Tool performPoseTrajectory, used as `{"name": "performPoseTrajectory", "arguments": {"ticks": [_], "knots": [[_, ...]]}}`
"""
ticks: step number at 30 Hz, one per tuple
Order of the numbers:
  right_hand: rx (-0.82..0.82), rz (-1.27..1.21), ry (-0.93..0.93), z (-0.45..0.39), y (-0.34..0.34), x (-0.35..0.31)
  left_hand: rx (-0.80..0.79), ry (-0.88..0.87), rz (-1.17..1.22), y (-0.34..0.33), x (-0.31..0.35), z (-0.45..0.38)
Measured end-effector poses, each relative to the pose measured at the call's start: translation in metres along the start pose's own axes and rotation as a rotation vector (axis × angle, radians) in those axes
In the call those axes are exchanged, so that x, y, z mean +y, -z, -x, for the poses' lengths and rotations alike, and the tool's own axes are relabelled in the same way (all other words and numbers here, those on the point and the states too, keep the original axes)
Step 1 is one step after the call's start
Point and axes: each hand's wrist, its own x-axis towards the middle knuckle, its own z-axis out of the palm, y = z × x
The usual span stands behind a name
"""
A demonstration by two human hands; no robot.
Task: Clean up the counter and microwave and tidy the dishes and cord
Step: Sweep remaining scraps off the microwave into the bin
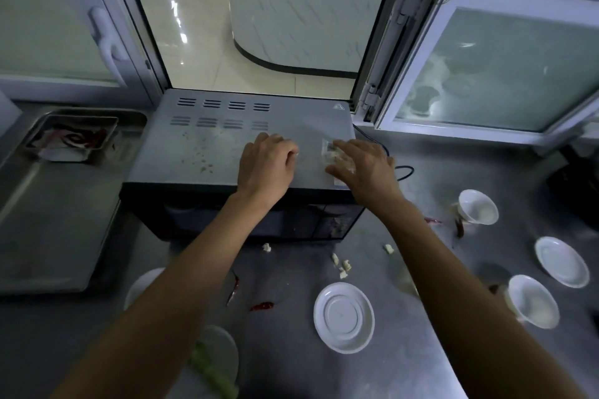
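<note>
On the microwave [240,152] top, the right hand [363,165] holds a light, crumbly clump of white scraps [337,155] under curled fingers, best cupped from beneath, while the left hand [265,162] rests curled, apparently holding nothing.

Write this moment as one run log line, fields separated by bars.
left hand curled on microwave top | right hand on pale scraps | crumbs remain
</note>
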Motion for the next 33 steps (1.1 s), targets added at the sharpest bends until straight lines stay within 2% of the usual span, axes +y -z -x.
{"name": "performPoseTrajectory", "arguments": {"ticks": [7, 16, 21, 26, 33], "knots": [[0.090, -0.002, -0.157, 0.061, 0.015, 0.045, -0.025, -0.159, 0.099, -0.024, 0.052, 0.010], [0.234, 0.012, -0.418, 0.187, 0.056, 0.139, -0.135, -0.415, 0.235, -0.064, 0.193, 0.050], [0.297, -0.036, -0.552, 0.295, 0.075, 0.202, -0.224, -0.511, 0.259, -0.098, 0.288, 0.106], [0.275, -0.021, -0.679, 0.409, 0.086, 0.259, -0.301, -0.603, 0.284, -0.125, 0.380, 0.175], [0.261, -0.059, -0.854, 0.543, 0.100, 0.301, -0.433, -0.735, 0.318, -0.161, 0.485, 0.267]]}}
